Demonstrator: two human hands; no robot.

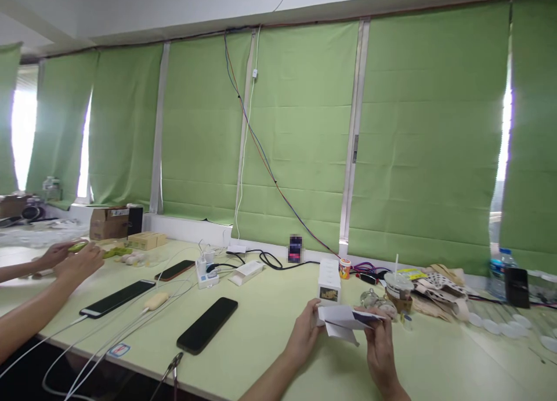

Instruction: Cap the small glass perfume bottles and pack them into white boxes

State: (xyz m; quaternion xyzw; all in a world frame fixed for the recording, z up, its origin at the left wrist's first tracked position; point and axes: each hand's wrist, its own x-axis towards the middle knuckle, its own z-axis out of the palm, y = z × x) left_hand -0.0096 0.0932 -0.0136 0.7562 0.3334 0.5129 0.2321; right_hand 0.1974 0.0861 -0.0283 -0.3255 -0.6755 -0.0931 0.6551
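Between my two hands is a small white cardboard box (338, 317) with its flaps sticking out; a dark printed patch shows on its right side. My left hand (308, 330) grips its left end with the fingers closed. On the right end, my right hand (381, 342) is pinched round the edge. Just beyond it stands a row of white boxes (329, 276), the nearest with a picture on its front. Clear round objects (376, 300) lie behind my right hand, partly hidden by it. The inside of the held box cannot be seen.
At left, a co-worker's hands (80, 262) hold a small green thing. Phones (208, 325) and white cables lie left of me, near a power strip (206, 273). A drink cup (398, 291), cloths (439, 293) and a water bottle (500, 276) stand at right.
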